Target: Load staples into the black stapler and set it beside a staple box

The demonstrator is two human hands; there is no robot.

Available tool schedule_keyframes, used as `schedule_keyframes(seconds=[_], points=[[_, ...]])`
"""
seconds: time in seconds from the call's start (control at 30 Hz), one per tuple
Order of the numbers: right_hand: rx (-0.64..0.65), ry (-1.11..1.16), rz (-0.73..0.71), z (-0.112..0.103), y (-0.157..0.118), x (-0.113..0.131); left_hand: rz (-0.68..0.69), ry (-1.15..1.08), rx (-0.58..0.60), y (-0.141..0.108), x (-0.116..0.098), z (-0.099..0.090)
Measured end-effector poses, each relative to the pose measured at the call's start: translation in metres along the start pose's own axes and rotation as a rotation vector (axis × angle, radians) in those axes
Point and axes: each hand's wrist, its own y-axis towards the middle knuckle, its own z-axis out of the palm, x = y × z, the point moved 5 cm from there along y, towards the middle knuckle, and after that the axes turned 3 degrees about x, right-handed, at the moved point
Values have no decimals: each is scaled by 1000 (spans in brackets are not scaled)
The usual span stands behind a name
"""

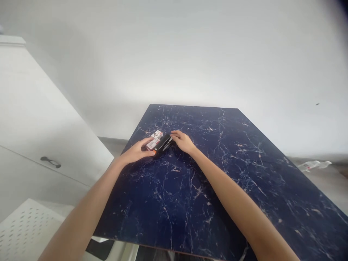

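My left hand curves round the near-left side of a small group of boxes on the table. Its thumb presses at the orange corner of a black box with pale markings. Its fingers reach the outer side of a small white box with reddish print. Just beyond lies another white box with dark lettering. At the far-right end of the black box, my right hand touches it with fingers stretched out and slightly apart. The print is too small to read, and the right fingertips partly hide that end.
A dark blue marble-patterned table spreads below my arms, against a pale wall. On the left stands a white cabinet with a dark handle, above a perforated white seat. Crumpled clear plastic lies on the floor at right.
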Motion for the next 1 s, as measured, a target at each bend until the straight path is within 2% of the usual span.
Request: schedule_keyframes(seconds=[0.13,0.2,0.37,0.5,0.57,0.67,0.73,0.9,1.0], points=[[-115,-135,12,-26,5,-10,-10,-55,-84,-3,-1,1],[-126,-272,-54,-36,2,-9,4,-38,-143,-4,1,2],[103,-594,-421,-32,-14,11,-22,54,-258,-4,3,6],[163,-887,-500,-27,-21,22,-11,68,-322,-5,-4,6],[179,-957,-515,-30,-22,24,-4,21,-348,-6,-5,5],[159,-901,-493,-40,-19,22,-25,-30,-373,-8,-2,4],[103,-783,-423,-47,-15,16,-40,-67,-422,-10,3,1],[-91,-298,-220,-56,-9,-4,-31,-221,-711,-14,12,-8],[-137,-180,-162,-53,-9,-13,-26,-364,-777,-9,7,-9]])
